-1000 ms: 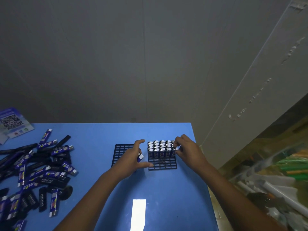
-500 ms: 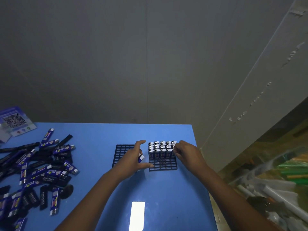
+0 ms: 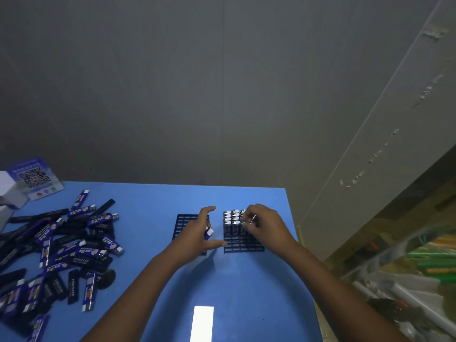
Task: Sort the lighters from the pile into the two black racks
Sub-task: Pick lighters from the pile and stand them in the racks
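Black racks (image 3: pixel 243 245) — hands (image 3: pixel 267 224) seating lighters (image 3: pixel 232 218).

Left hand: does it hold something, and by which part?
Yes. The left hand holds a blue lighter by its body, tucked under the curled fingers; only its white end shows.

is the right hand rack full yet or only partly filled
Partly filled. In the right rack, upright lighters fill the far rows; the near rows are bare grid.
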Motion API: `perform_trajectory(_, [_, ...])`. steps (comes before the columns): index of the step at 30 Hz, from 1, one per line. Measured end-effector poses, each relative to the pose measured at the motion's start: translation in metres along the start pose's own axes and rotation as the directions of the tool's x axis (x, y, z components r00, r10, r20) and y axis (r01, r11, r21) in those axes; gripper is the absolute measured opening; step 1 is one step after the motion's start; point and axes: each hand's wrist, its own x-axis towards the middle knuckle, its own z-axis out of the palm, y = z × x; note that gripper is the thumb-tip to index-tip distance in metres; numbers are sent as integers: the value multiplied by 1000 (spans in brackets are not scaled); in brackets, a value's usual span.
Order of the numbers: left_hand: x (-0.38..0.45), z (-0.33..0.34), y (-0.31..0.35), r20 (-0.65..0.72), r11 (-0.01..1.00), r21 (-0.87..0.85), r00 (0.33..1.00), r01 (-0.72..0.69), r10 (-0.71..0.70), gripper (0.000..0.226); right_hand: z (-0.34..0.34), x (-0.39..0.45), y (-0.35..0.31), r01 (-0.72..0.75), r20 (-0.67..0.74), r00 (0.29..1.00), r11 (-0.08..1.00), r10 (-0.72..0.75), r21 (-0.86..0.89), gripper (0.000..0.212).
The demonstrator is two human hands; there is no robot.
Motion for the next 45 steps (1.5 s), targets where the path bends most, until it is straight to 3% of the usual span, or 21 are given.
perform_trajectory(4, [-7,-1,-2,-31,1000,-13,999,-18,18,96,7,-1,-37,-103,167,985,947,54,305,1])
perform_trajectory(7, [-12,-2,-7,-37,999,-41,999,-32,30,97,17,-5,-53,-180,273,960,879,59,443,13])
perform_trajectory(18, [-22,-8,-14,-43,992,-88,995,-90,86,97,35,-13,-74,-279,296,946,796,131,537,16])
perform_trajectory(24, [-22,-17,-22,-66,996,-90,998,-25,19,101,21,-8,-63,-297,202,954,814,223,500,17])
perform_trajectory(31, [-24,-22,-28,-60,996,-87,998,3,-8,75,12,2,-29,-245,19,969,958,245,146,16])
perform_trajectory(36, [-24,-24,-31,-6,992,-126,1000,30,-31,71,20,7,-21,-193,6,981,980,193,53,23])
perform_trajectory(45, [-11,-20,-37,-43,995,-89,998,32,-36,70,33,17,-14,-115,40,992,993,116,-21,23])
